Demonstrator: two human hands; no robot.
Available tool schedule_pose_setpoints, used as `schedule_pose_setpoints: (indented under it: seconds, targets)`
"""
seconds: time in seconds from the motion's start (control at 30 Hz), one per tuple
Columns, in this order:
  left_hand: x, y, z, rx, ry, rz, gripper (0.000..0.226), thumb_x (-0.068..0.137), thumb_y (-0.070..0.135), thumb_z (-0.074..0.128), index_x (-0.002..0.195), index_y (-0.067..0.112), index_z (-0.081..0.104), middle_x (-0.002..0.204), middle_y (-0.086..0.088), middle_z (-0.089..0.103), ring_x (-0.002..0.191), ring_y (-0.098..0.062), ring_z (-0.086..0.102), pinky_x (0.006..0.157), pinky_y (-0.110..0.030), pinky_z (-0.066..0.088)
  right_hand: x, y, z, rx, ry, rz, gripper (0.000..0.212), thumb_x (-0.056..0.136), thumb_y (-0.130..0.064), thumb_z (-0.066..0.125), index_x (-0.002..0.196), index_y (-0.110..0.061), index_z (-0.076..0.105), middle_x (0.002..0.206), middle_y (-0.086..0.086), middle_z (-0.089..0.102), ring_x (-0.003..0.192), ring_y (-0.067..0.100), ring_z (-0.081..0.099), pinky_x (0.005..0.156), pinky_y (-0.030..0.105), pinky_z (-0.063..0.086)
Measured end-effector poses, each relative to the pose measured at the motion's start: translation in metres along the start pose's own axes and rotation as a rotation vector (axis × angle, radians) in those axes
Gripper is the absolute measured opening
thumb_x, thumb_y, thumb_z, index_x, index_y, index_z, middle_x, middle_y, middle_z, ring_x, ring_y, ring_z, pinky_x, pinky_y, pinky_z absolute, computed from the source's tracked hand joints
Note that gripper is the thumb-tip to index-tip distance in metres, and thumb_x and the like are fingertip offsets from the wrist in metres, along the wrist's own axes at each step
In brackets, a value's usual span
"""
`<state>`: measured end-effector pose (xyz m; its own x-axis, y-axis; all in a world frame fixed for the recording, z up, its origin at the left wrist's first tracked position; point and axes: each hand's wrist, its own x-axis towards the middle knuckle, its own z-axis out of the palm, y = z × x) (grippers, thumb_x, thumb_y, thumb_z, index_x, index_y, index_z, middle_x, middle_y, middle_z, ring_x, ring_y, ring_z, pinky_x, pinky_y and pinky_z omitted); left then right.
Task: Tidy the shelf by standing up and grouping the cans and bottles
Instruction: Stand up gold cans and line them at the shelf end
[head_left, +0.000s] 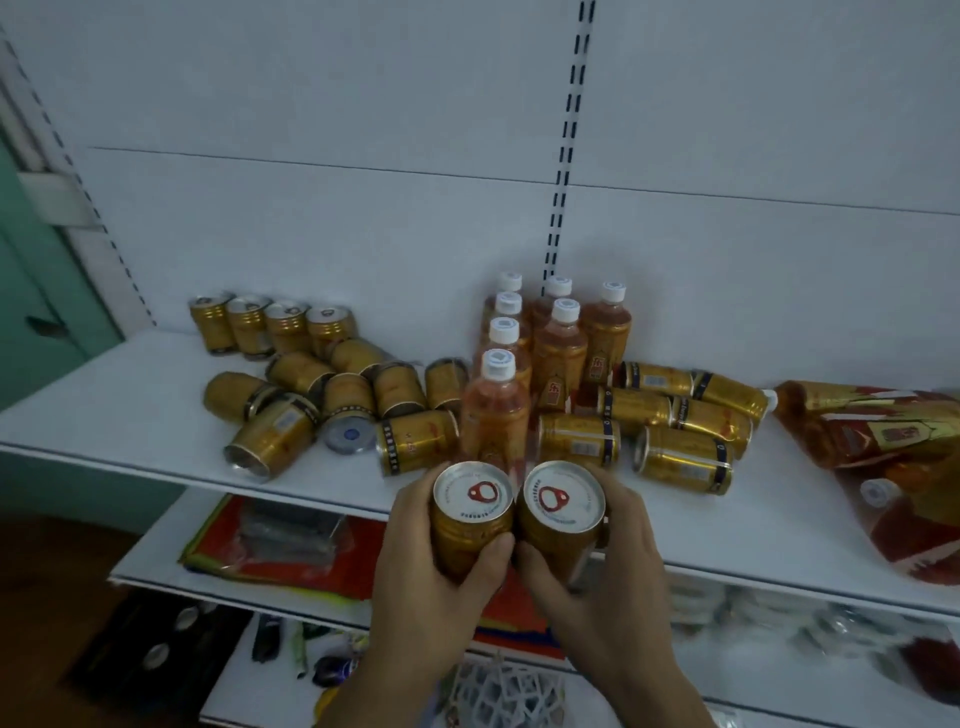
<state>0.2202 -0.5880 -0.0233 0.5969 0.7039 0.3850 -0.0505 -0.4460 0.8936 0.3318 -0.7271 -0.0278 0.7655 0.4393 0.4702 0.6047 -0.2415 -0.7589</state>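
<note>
I hold two gold cans side by side, just in front of the front edge of the white shelf (156, 415). My left hand (431, 566) is curled around the left can (470, 512), with my thumb pressed on its side. My right hand (597, 561) is curled around the right can (561, 512), with my thumb low on its front and my fingers wrapped round the far side. Both cans stand straight up, their silver tops with red ring pulls face me, and the two cans touch each other. On the shelf, a row of four cans (272, 325) stands upright near the back left. Next to that row, more toward the middle, a pile of cans (332, 405) lies tipped over in a heap. In the middle of the shelf, a group of bottles (540, 353) with white caps and orange drink stands upright, running from the back wall toward the front edge. Just to the right of the bottles, more cans (675, 426) lie on their sides, close together. At the right end of the shelf, some bottles (883, 467) lie flat in a jumble. On a lower shelf under my hands I see a red and yellow packet (270, 540), but it is too dim to tell what it is.
</note>
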Motion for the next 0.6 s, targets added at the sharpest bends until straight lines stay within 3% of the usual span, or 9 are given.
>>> schedule_pose_setpoints:
  seconds: [0.13,0.27,0.33,0.47,0.53,0.6]
  targets:
    - [0.004,-0.024,-0.084,0.044,0.058,0.014,0.064,0.078,0.082,0.068,0.134,0.061,0.045,0.132,0.024,0.059,0.126,-0.005,0.060,0.097,-0.028,0.055,-0.012,-0.054,0.069,0.027,-0.058,-0.010,0.079,0.069,-0.061,0.080,0.140,-0.050,0.045,0.131,-0.025,0.054,0.126,0.003,0.057,0.101,0.039,0.057]
    - [0.017,-0.050,-0.174,0.089,0.117,0.030,0.058,0.082,0.069,0.073,0.133,0.062,0.046,0.129,0.027,0.058,0.124,-0.002,0.060,0.095,-0.019,0.054,-0.021,-0.110,0.145,0.076,-0.123,-0.051,0.077,0.068,-0.067,0.078,0.130,-0.069,0.033,0.128,-0.033,0.051,0.122,-0.003,0.055,0.097,0.025,0.050]
    - [0.026,-0.059,-0.213,0.118,0.131,0.010,0.055,0.083,0.067,0.073,0.131,0.059,0.047,0.127,0.030,0.057,0.122,0.001,0.060,0.094,-0.017,0.053,-0.021,-0.132,0.181,0.081,-0.177,-0.050,0.080,0.068,-0.071,0.076,0.134,-0.067,0.030,0.131,-0.033,0.048,0.123,-0.005,0.053,0.098,0.022,0.048]
    - [0.056,-0.075,-0.274,0.171,0.172,-0.010,0.057,0.079,0.062,0.071,0.131,0.056,0.048,0.125,0.030,0.059,0.118,0.006,0.059,0.091,-0.009,0.049,-0.002,-0.168,0.243,0.036,-0.295,-0.069,0.088,0.073,-0.067,0.074,0.150,-0.046,0.035,0.135,-0.029,0.046,0.129,-0.001,0.050,0.103,0.027,0.051]
    - [0.078,-0.086,-0.297,0.184,0.183,-0.034,0.057,0.081,0.053,0.078,0.132,0.046,0.053,0.124,0.023,0.062,0.116,0.006,0.060,0.088,-0.006,0.048,0.016,-0.182,0.270,0.005,-0.329,-0.095,0.084,0.075,-0.062,0.075,0.149,-0.043,0.039,0.139,-0.022,0.051,0.130,0.005,0.052,0.101,0.029,0.052]
    - [0.104,-0.097,-0.318,0.193,0.202,-0.051,0.054,0.082,0.040,0.085,0.126,0.048,0.055,0.120,0.024,0.065,0.112,0.009,0.061,0.085,-0.004,0.047,0.037,-0.192,0.299,-0.032,-0.353,-0.128,0.082,0.077,-0.057,0.077,0.150,-0.040,0.043,0.139,-0.017,0.055,0.129,0.008,0.053,0.099,0.028,0.051]
